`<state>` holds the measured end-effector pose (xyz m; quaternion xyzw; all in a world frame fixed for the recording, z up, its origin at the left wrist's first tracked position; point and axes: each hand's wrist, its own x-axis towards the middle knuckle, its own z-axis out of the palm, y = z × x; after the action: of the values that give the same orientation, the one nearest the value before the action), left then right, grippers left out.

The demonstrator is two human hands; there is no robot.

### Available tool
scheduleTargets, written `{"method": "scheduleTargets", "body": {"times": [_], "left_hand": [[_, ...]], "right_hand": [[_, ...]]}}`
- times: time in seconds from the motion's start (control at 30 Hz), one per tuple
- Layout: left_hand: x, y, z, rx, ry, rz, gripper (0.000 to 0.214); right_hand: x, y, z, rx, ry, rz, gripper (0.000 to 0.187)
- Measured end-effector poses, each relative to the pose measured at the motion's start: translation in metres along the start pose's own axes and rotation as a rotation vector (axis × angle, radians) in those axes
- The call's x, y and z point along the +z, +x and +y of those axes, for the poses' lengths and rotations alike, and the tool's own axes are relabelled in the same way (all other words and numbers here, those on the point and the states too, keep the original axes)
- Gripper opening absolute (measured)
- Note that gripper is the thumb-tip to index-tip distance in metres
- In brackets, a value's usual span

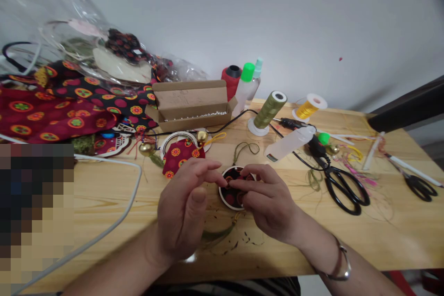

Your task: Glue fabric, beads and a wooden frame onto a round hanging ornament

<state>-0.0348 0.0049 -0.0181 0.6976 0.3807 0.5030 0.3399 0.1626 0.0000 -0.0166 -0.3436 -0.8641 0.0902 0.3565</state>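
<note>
A small round white-rimmed piece covered in dark red patterned cloth (233, 194) lies on the wooden table (381, 236) in front of me. My right hand (268, 203) curls over its right side, fingers pressing down on the cloth. My left hand (183, 208) hovers at its left edge, fingertips touching the rim, fingers slightly bent and close together. An olive cord (244, 148) leads away from the piece's far side.
Black scissors (343, 185), a fallen squeeze bottle (289, 143), an olive thread cone (269, 110), a gold spool (310, 107), an open cardboard box (190, 104), patterned red fabric (52, 111), a white cable (114, 222) and a second pair of scissors (418, 185) surround the spot.
</note>
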Motion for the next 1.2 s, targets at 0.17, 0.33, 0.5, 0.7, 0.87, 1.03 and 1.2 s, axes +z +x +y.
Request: {"method": "scheduleTargets", "body": {"times": [0.17, 0.33, 0.5, 0.7, 0.87, 1.03, 1.2], "left_hand": [[-0.0002, -0.0012, -0.0019, 0.01, 0.002, -0.007, 0.037], [-0.0006, -0.0025, -0.0035, 0.012, 0.01, -0.014, 0.037], [-0.0018, -0.0028, -0.004, 0.033, 0.028, -0.026, 0.037], [-0.0015, -0.001, -0.0003, 0.022, 0.035, -0.013, 0.035], [-0.0002, -0.0008, 0.0006, 0.011, 0.017, -0.009, 0.034], [-0.0016, -0.0015, -0.0008, 0.021, 0.0, -0.022, 0.035], [-0.0027, -0.0003, 0.0005, 0.029, 0.022, -0.039, 0.034]], "right_hand": [[0.0007, -0.0016, 0.0017, 0.003, 0.03, 0.043, 0.025], [0.0001, -0.0007, 0.0014, 0.014, 0.045, 0.042, 0.025], [0.0007, 0.0022, 0.0001, 0.01, 0.05, 0.029, 0.024], [0.0024, 0.0033, 0.0004, 0.042, 0.05, 0.01, 0.026], [0.0027, 0.0019, 0.001, 0.053, 0.056, -0.032, 0.025], [0.0028, 0.0013, 0.0007, 0.063, 0.064, -0.037, 0.026], [0.0039, -0.0002, 0.0029, 0.053, 0.047, -0.023, 0.024]]}}
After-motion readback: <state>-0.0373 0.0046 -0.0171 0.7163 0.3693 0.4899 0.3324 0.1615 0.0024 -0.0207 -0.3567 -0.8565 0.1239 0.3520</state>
